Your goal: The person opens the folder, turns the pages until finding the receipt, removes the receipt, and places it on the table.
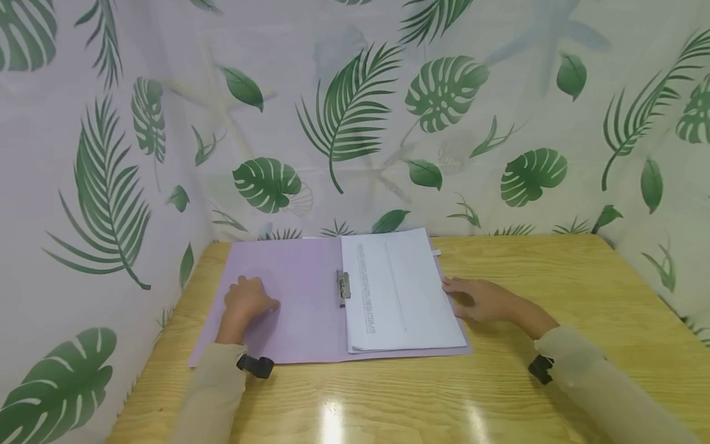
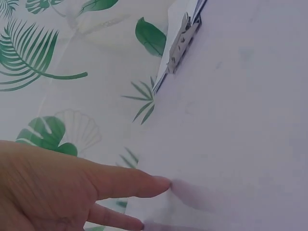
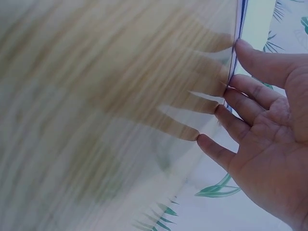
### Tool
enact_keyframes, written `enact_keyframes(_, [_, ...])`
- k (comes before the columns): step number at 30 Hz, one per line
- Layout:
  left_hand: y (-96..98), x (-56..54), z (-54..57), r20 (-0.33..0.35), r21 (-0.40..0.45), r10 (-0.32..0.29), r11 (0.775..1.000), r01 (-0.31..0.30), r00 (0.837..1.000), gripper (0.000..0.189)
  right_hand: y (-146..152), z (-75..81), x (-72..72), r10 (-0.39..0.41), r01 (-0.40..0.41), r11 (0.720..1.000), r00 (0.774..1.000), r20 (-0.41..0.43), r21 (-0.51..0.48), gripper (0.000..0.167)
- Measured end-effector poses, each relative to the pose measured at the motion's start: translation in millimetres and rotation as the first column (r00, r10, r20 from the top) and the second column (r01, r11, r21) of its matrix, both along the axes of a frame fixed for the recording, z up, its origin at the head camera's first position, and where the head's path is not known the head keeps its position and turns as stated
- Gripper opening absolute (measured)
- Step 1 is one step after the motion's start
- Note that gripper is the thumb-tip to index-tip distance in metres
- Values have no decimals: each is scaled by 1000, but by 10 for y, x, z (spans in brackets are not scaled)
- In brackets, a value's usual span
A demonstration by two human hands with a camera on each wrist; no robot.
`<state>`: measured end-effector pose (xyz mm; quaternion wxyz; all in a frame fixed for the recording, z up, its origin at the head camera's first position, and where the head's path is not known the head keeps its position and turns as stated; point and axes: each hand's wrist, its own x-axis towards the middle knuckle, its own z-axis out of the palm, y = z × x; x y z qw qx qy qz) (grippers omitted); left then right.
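A purple folder (image 1: 302,327) lies spread on the table, its left cover bare. On its right side is a stack of white printed sheets (image 1: 424,290), with a metal clip (image 1: 343,287) at the stack's left edge by the spine. My left hand (image 1: 247,302) rests its fingertips on the bare cover; the left wrist view shows the thumb and a finger (image 2: 127,183) touching the purple surface. Beside the stack's right edge is my right hand (image 1: 488,301). In the right wrist view its thumb (image 3: 269,65) meets the folder's edge, while extended fingers touch down alongside.
The wooden table (image 1: 532,271) extends in front of the folder and to its right. A white cloth with green leaf prints (image 1: 355,123) hangs behind and along both sides. A small white tab (image 1: 436,253) sticks out at the folder's right edge.
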<state>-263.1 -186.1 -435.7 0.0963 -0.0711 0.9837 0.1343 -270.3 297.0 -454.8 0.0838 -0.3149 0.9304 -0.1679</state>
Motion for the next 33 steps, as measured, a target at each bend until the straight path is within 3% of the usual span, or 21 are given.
enact_keyframes(4, [165,-180,-69,8,33,7,999,-8,1000,65,-19,21,-19,15,-15,1000,1000,4,-6,54])
enact_keyframes(8, [324,-272,-131,-14,56,-3,998,4,1000,66,-47,50,-28,14,-14,1000,999,31,8,55])
enact_keyframes(14, [481,-323,-169,-102,66,-58,996,65,993,61,-63,153,-100,-11,11,1000,994,105,0,57])
enact_keyframes(20, [621,-312,-177,-197,99,-133,983,155,971,58,-73,224,-123,-51,61,997,983,179,-52,54])
enact_keyframes(24, [784,-255,-143,-250,135,-205,960,243,946,56,-114,274,-168,-113,123,992,966,231,-28,57])
enact_keyframes(28, [971,-166,-97,-315,134,-298,926,353,901,53,-177,325,-277,-181,208,976,940,288,-64,61])
enact_keyframes(30, [1066,-115,-70,-347,128,-360,897,424,866,52,-200,339,-344,-202,241,965,935,293,-105,61])
enact_keyframes(33, [1199,-26,-37,-355,137,-467,831,539,810,52,-220,346,-429,-215,276,941,935,280,-198,62])
